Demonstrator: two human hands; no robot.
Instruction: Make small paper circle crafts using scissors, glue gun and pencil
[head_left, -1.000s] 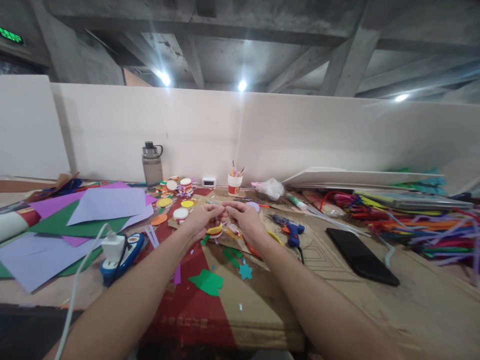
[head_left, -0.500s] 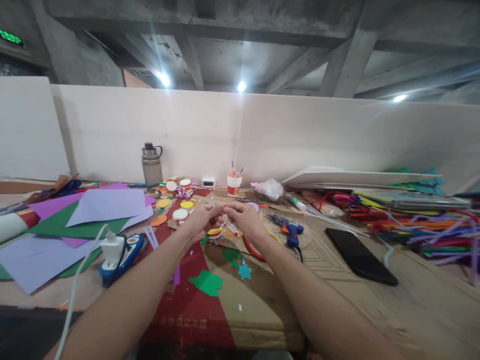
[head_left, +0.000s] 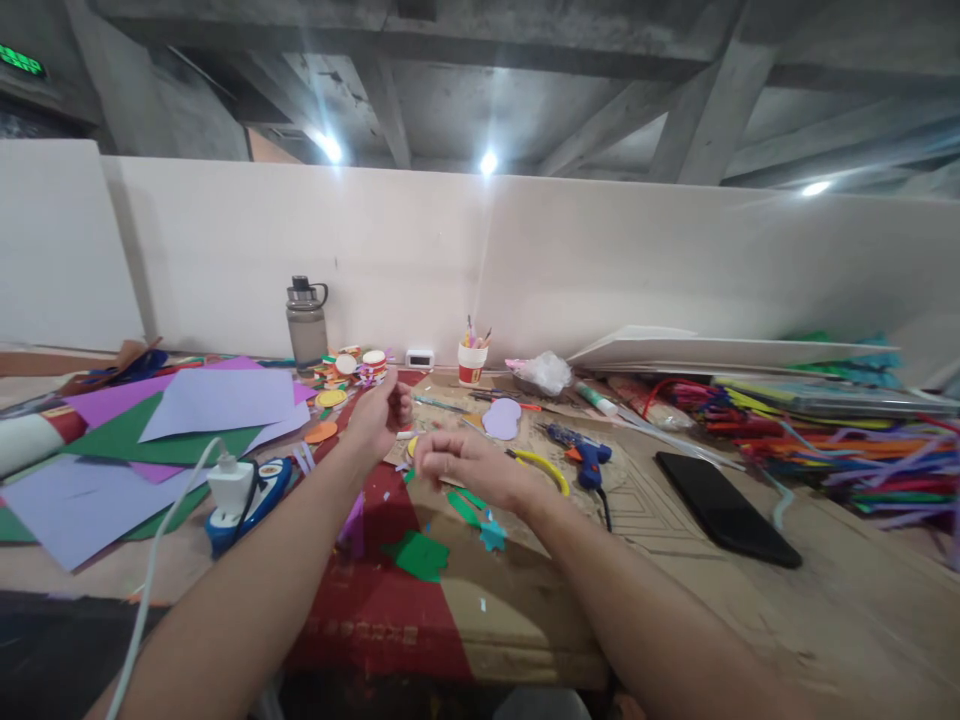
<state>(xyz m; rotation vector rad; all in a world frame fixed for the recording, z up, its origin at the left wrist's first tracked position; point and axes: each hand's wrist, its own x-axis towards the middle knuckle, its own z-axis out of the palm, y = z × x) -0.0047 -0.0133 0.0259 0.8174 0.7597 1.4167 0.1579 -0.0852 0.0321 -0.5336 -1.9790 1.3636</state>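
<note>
My left hand [head_left: 381, 417] hovers over the far part of the work area with its fingers curled in, close to a small red-and-white drum-like piece [head_left: 374, 366]. Whatever it may hold is hidden. Nearer to me, my right hand [head_left: 466, 465] is bent inward, fingers closed and pointing left; what is in them, if anything, cannot be made out. A yellow round piece [head_left: 412, 449] shows partly beside its fingertips. Below lie a green paper scrap [head_left: 421, 556] and a blue star-like cutout [head_left: 492, 534]. A lilac rounded cutout [head_left: 501, 418] rests behind my right hand.
Right of my hands are yellow-handled scissors [head_left: 551, 470], a blue glue gun [head_left: 592, 465] and a black phone [head_left: 724, 508]. A pencil cup [head_left: 472, 363] and a bottle [head_left: 306, 325] stand behind. Coloured sheets [head_left: 217, 405] and a blue power strip [head_left: 259, 500] lie left.
My hands, pinched together before, have parted. The left has shifted slightly back and left, while the right has come lower and nearer. The lilac cutout and yellow scissor handle show more fully.
</note>
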